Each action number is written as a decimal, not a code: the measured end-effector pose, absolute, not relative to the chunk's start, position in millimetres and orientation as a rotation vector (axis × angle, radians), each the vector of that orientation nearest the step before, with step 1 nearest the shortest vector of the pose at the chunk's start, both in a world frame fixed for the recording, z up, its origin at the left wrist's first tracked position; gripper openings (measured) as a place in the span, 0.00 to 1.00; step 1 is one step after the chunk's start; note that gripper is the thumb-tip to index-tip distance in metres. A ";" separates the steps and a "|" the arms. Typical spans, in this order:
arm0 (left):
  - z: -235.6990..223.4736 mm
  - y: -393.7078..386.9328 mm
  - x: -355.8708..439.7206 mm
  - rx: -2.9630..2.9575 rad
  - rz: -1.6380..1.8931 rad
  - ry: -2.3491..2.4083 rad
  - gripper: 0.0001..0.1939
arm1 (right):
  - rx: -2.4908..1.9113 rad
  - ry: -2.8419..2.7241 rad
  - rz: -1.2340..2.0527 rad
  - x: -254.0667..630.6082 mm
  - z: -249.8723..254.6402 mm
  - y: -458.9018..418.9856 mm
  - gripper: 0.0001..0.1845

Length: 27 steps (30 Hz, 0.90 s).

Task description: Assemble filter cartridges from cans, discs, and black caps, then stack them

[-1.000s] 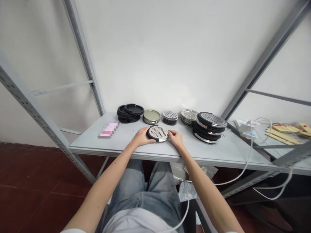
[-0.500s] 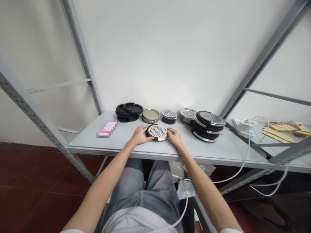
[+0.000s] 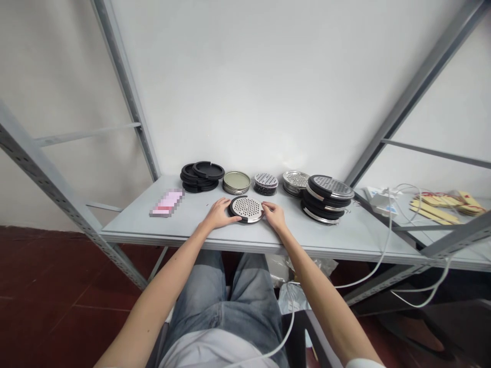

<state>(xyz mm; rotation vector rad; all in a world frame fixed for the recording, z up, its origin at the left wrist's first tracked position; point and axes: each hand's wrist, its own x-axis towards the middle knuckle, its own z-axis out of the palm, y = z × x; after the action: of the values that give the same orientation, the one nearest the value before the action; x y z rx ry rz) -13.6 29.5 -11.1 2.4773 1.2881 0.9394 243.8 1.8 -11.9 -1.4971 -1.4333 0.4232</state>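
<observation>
Flat on the grey table lies a round perforated metal grater disc (image 3: 247, 207) with a black rim around its left side and a bright metal edge on its right. My left hand (image 3: 219, 214) grips the black rim, thumb at the near edge and fingers along the far left side. At the right edge, my right hand (image 3: 274, 215) pinches the metal rim with thumb and fingertips; the exact grip is partly hidden. Behind the disc stand a pile of black round bases (image 3: 201, 178), olive-coloured round plates (image 3: 237, 181), slotted metal discs (image 3: 266, 182) and perforated discs (image 3: 295, 180).
To the right rises a stack of black-rimmed grater discs (image 3: 328, 199). A blurred pink item (image 3: 167, 203) lies on the left. Metal shelf posts (image 3: 126, 87) frame the table. White cables (image 3: 388, 240) hang over the right side, near yellow strips (image 3: 433, 210).
The view has shifted very slightly. Both hands keep the same hold on the grater disc, and nothing else has visibly moved.
</observation>
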 end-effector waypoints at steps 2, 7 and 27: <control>-10.1 27.4 -12.4 2.502 0.960 1.267 0.44 | -1.545 -1.398 0.401 243.4 -12.7 2.2 0.19; -10.2 27.3 -11.6 2.378 1.123 1.241 0.47 | -1.552 -1.439 0.393 242.8 -12.8 1.3 0.19; -1.5 19.2 -17.9 2.463 0.873 1.151 0.53 | -1.417 -1.599 0.424 245.2 -14.5 -1.5 0.17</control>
<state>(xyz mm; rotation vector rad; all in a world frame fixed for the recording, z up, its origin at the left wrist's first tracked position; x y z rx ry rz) -17.9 19.2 -1.5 2.4628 1.1510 0.8726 245.2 -1.5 -14.5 -1.4169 -1.5988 0.4241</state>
